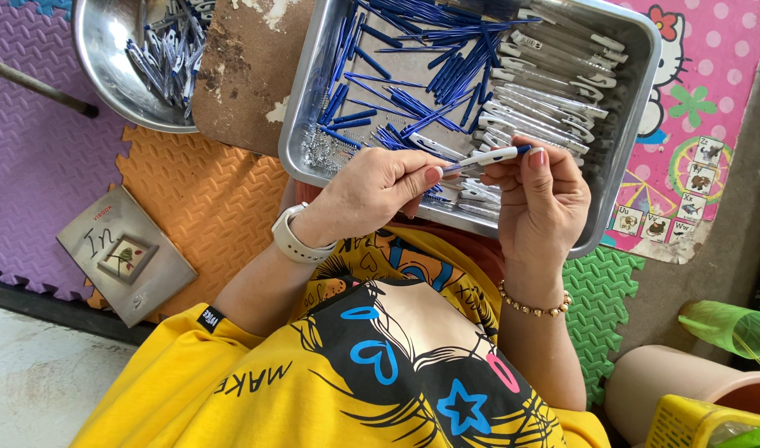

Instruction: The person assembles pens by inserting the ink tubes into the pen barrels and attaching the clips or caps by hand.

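My left hand [376,191], with a white watch on its wrist, and my right hand [541,199], with a bead bracelet, hold one white pen [488,156] with a blue tip between their fingertips. They hover over the near edge of a metal tray [297,124]. Inside the tray lie several blue refills [413,91], a row of white pen barrels [546,83] and small metal springs [318,153]. My lap and yellow printed shirt [230,390] fill the bottom of the view.
A round steel bowl [106,58] with several finished pens [168,50] sits at the top left. A grey booklet [127,253] lies on an orange foam mat [206,199]. A pink cartoon mat [703,91], a clay pot [670,386], a yellow basket [695,423] and a green cup [728,328] are on the right.
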